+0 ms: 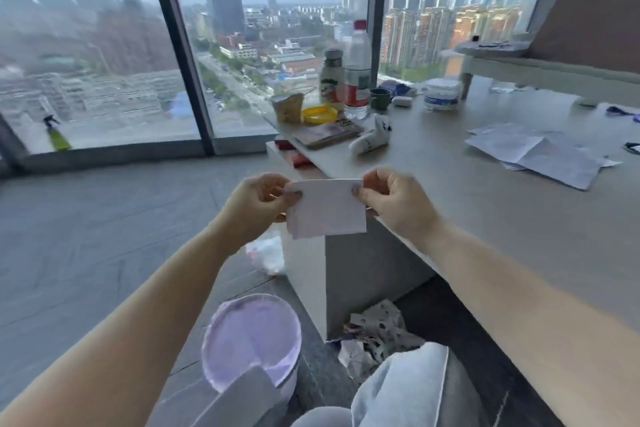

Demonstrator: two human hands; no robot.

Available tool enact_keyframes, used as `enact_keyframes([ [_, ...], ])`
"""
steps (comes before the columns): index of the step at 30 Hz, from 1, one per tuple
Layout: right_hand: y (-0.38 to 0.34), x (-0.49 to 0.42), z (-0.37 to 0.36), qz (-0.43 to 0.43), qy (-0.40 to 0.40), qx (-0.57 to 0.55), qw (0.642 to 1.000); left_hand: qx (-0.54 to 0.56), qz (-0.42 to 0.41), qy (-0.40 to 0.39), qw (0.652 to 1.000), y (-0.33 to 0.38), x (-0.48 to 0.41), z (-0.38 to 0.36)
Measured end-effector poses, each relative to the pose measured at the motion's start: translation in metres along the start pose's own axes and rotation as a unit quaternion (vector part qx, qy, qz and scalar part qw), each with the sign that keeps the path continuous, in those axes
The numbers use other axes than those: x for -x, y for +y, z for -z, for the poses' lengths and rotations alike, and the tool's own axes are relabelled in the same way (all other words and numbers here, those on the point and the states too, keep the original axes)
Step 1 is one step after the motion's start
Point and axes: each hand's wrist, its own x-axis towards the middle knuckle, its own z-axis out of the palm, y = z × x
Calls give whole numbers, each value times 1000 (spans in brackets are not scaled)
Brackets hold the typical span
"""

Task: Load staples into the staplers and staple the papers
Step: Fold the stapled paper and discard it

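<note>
A small folded white paper hangs in the air just off the left end of the desk. My left hand pinches its upper left corner, and my right hand pinches its upper right corner. More loose white papers lie spread on the desk at the right. No stapler is visible in this view.
A bin lined with a lilac bag stands on the floor below my hands, crumpled paper beside it. At the desk's far end stand a water bottle, a yellow lid, a white tub and a white sock. Floor-to-ceiling windows lie ahead.
</note>
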Motion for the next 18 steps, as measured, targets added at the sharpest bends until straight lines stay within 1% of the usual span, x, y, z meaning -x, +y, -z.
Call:
enact_keyframes([
  [4,9,-20,-80,22,-112,102,988,-116,48,27,992,-63,22,62],
  [7,24,-24,-131,7,-188,132,973,-182,96,41,978,-106,38,86],
  [9,36,-24,-159,-7,-219,147,965,-218,130,50,966,-128,47,94],
  [11,49,-26,-182,-14,-228,164,960,-241,164,54,955,-147,52,98],
  [13,62,-29,-200,-26,-249,179,951,-259,203,36,944,-162,55,100],
  [14,69,-30,-207,-37,-281,196,939,-270,224,14,936,-169,56,100],
  [15,77,-29,-212,-48,-328,221,917,-284,244,-13,927,-176,58,99],
  [17,92,-25,-219,-61,-420,280,861,-303,279,-69,909,-186,62,97],
  [18,98,-23,-221,-62,-440,303,843,-300,294,-92,903,-189,63,97],
])
